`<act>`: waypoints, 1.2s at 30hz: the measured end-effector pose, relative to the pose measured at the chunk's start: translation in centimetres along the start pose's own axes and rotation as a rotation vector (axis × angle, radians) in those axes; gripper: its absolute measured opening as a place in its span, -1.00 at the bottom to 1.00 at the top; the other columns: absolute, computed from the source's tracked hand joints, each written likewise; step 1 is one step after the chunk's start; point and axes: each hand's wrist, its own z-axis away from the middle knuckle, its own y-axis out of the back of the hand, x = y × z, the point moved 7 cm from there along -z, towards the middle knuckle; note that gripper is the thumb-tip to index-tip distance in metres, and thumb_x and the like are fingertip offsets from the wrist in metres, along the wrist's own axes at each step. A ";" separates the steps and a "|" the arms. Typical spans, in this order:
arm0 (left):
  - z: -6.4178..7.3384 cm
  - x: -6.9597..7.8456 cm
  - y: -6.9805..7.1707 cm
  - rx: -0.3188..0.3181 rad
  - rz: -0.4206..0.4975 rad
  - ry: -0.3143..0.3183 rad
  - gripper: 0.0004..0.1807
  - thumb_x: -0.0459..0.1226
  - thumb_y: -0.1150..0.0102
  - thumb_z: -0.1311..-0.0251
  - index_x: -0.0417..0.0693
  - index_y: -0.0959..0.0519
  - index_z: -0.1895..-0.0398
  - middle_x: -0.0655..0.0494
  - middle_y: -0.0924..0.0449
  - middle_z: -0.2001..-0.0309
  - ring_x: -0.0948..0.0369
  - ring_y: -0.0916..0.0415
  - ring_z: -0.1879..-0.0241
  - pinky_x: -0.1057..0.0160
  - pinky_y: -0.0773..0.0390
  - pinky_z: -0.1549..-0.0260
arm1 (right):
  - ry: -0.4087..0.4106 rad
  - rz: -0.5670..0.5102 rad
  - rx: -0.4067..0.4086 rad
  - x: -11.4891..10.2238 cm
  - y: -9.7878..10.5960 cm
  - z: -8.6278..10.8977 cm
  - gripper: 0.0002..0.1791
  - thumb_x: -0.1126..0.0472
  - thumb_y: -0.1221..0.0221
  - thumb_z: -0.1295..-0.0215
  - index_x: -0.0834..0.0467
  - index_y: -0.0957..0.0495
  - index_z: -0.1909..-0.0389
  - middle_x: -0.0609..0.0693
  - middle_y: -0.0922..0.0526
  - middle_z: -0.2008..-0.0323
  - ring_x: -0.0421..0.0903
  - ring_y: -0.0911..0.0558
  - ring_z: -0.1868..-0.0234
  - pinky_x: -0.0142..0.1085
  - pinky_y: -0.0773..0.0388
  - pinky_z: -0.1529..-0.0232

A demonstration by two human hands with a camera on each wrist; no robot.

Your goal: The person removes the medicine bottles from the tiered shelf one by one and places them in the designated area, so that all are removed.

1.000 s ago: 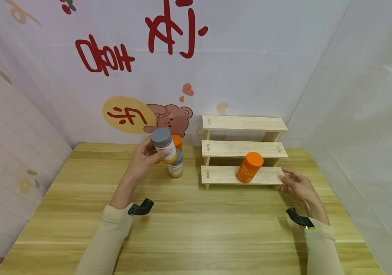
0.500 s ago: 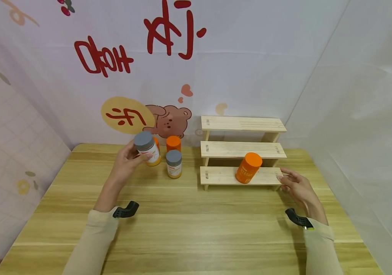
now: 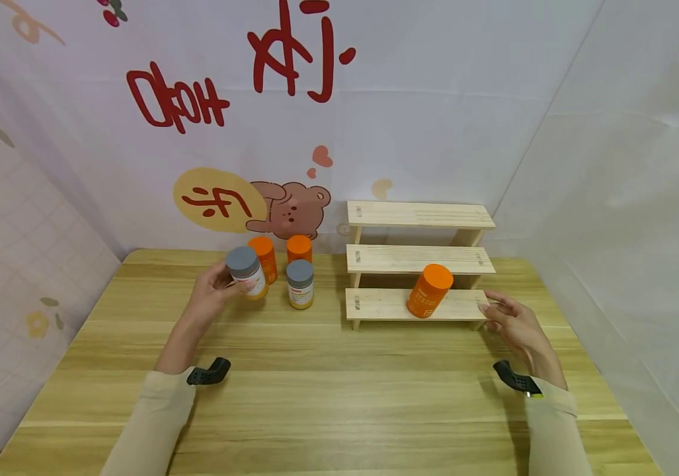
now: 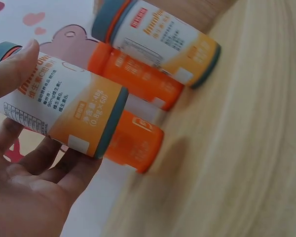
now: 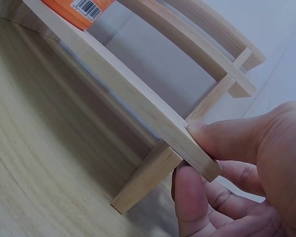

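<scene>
My left hand point(image 3: 209, 291) grips a white-and-orange vitamin bottle point(image 3: 247, 274) with a grey lid, thumb on one side and fingers on the other. In the left wrist view this bottle point(image 4: 64, 94) is tilted, its base above the wooden table. Behind it stands an orange bottle point(image 3: 264, 258). To its right are a second grey-lidded bottle point(image 3: 300, 285) and another orange bottle point(image 3: 299, 248) behind that. My right hand point(image 3: 514, 324) pinches the right end of the lowest board of a three-step wooden shelf point(image 5: 138, 94), thumb on top and fingers beneath.
An orange bottle point(image 3: 430, 291) stands on the shelf's lowest step, right of its middle. A printed cloth backdrop point(image 3: 434, 119) rises behind the table point(image 3: 339, 396), and a white side wall point(image 3: 631, 264) borders it on the right.
My left hand has moved left and lowered with the bottle, uncovering the second grey-lidded bottle and the orange ones behind. My right hand stays on the shelf's end.
</scene>
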 end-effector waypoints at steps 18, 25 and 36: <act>-0.2 -3.7 -0.9 -0.014 0.007 0.124 -0.26 -0.26 -0.39 -0.29 -0.06 -0.34 -0.52 -0.15 -0.44 -0.39 0.35 -0.48 -0.21 0.59 -0.46 -0.13 | 0.004 -0.001 0.004 0.1 0.0 -0.2 -0.27 0.13 -0.29 -0.42 0.17 -0.22 -0.51 -0.23 -0.59 0.21 -0.29 -0.55 0.22 -0.44 -0.65 0.18; -0.2 -4.0 -1.3 -0.015 -0.029 0.158 -0.26 -0.22 -0.40 -0.29 0.01 -0.34 -0.51 -0.13 -0.44 -0.42 0.03 -0.41 -0.40 0.21 -0.44 -0.37 | 0.003 0.012 0.000 -0.1 0.1 0.0 -0.23 0.11 -0.29 -0.42 0.18 -0.18 -0.54 -0.23 -0.59 0.20 -0.29 -0.55 0.21 -0.42 -0.65 0.15; 0.2 -3.5 -1.2 -0.078 -0.079 0.172 -0.13 -0.18 -0.42 -0.27 0.02 -0.21 -0.60 -0.21 -0.32 -0.48 -0.15 -0.28 -0.49 -0.16 -0.27 -0.49 | 0.003 -0.008 0.000 0.0 0.1 0.0 -0.22 0.13 -0.29 -0.42 0.20 -0.17 -0.54 -0.23 -0.59 0.19 -0.29 -0.55 0.20 -0.43 -0.65 0.16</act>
